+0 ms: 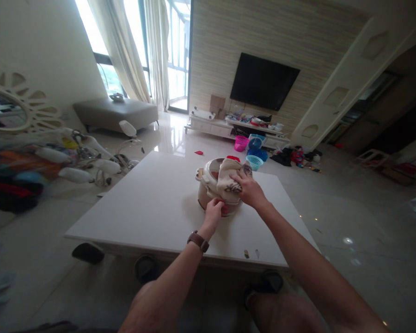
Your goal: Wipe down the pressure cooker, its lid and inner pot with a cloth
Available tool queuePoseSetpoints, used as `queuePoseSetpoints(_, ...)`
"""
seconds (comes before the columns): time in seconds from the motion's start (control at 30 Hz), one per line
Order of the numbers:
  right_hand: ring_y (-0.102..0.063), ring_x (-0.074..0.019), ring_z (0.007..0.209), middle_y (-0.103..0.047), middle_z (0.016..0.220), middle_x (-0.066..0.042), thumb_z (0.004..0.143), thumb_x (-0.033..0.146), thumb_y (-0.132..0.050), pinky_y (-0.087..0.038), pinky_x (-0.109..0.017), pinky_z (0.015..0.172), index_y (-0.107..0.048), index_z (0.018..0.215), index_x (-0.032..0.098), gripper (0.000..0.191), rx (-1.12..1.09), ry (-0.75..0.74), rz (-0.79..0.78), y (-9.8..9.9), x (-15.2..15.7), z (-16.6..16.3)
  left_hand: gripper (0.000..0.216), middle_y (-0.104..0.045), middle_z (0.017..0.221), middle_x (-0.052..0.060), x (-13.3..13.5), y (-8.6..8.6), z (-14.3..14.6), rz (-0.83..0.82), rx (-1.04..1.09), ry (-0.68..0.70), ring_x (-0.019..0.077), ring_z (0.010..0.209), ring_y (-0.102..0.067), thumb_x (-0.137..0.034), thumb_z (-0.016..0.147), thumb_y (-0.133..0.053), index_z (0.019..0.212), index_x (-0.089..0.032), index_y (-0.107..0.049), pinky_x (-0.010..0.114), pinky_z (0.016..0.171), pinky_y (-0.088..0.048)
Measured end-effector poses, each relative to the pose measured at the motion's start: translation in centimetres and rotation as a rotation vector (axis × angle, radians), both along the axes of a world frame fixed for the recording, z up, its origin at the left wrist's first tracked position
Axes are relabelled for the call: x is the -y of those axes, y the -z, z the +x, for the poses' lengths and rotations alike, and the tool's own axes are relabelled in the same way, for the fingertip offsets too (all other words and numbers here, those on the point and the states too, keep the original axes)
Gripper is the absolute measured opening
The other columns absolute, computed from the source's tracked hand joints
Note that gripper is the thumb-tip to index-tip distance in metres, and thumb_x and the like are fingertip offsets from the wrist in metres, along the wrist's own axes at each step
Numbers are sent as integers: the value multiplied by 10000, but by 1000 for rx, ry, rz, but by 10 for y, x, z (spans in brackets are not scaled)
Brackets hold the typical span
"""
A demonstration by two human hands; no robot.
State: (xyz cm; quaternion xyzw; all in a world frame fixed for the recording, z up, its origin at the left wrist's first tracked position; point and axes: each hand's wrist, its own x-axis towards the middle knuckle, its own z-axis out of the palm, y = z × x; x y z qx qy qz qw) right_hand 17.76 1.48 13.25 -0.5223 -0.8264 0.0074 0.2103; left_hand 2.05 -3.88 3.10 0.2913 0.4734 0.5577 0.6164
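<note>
Item: round cooker pot (204, 193), cream, standing upright near the middle of the white counter (152, 203), towards its far right part. Mouth faces up; the axis is vertical and the body has no real long side, with a small fitting on the far-left rim. Cover: patterned cloth (224, 181), draped over the near right rim, its length running from the mouth down the front wall. Right hand (248, 188): fingers closed down on the cloth, pinning it to the rim, apparently so that it does not slide. Left hand (214, 213), wristwatch (198, 241) on the wrist: fingers curled narrowly against the near lower wall, seemingly steadying the pot. A red patch beside them cannot be identified.
</note>
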Motion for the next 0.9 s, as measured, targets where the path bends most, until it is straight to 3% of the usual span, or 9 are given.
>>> queuePoseSetpoints(0.13, -698, -345, 1311, -711, 1478, -67, 830, 73, -615, -550, -450, 1130, -695, 1465, 317, 685, 58, 61, -78, -12, -16, 11, 77, -675, 634, 38, -2, -1, -7, -23, 5, -8, 144, 509, -607, -247, 743, -644, 758, -174, -622, 233, 490, -449)
queuePoseSetpoints(0.23, -697, -345, 1329, -699, 1494, -69, 818, 57, -606, -542, -459, 1152, -682, 1482, 320, 718, -35, 120, -76, 0, -23, 33, 71, -663, 639, 30, -1, -3, -13, -35, -4, -61, 136, 514, -608, -234, 772, -627, 751, -183, -581, 222, 484, -433)
queuePoseSetpoints(0.4, -357, -290, 1636, -403, 1750, -39, 739, -17, -534, -411, -464, 1295, -591, 1569, 284, 885, -257, 154, 84, 57, -2, 49, 88, -675, 722, 11, -1, -6, -20, -84, -26, -141, 109, 503, -605, -196, 851, -612, 851, -199, -524, 216, 492, -424)
queuePoseSetpoints(0.5, -319, -310, 1648, -116, 1837, -43, 734, 12, -539, -492, -432, 1221, -529, 1615, 282, 921, -361, 202, 104, 96, 31, 40, 107, -662, 750, -8, -3, -8, -22, -133, -30, -154, 100, 501, -608, -172, 892, -598, 912, -205, -498, 212, 499, -421)
queuePoseSetpoints(0.57, -345, -319, 1637, -51, 1843, -56, 746, 58, -554, -512, -423, 1190, -513, 1623, 278, 905, -460, 223, 96, 119, 51, 33, 103, -657, 774, -11, -4, -8, -22, -146, -27, -148, 97, 506, -612, -159, 910, -585, 940, -203, -496, 214, 505, -427)
queuePoseSetpoints(0.67, -471, -302, 1573, -418, 1739, -113, 815, 203, -572, -482, -464, 1211, -556, 1574, 254, 761, -712, 277, 51, 147, 64, 25, 100, -654, 825, -8, -5, -9, -21, -156, -31, -154, 93, 515, -618, -150, 922, -578, 961, -198, -500, 220, 511, -431)
queuePoseSetpoints(0.73, -652, -308, 1389, -703, 1464, -133, 842, 324, -575, -525, -497, 1153, -649, 1442, 229, 612, -893, 412, -55, 161, 64, 22, 121, -654, 851, -6, -5, -8, -20, -172, -37, -163, 92, 520, -623, -157, 918, -601, 969, -196, -500, 224, 514, -433)
queuePoseSetpoints(0.8, -745, -323, 1191, -800, 1223, -140, 837, 431, -587, -569, -513, 1068, -721, 1248, 207, 487, -1015, 565, -177, 174, 62, 17, 166, -662, 868, -1, -5, -7, -20, -183, -33, -164, 95, 530, -633, -174, 904, -648, 981, -195, -502, 225, 520, -444)
queuePoseSetpoints(0.9, -742, -316, 1165, -797, 1211, -136, 823, 505, -610, -574, -500, 1036, -721, 1161, 224, 453, -1039, 581, -230, 188, 59, 7, 215, -680, 884, 14, -8, -5, -22, -162, -7, -183, 98, 548, -647, -226, 903, -705, 1003, -189, -519, 220, 519, -458)
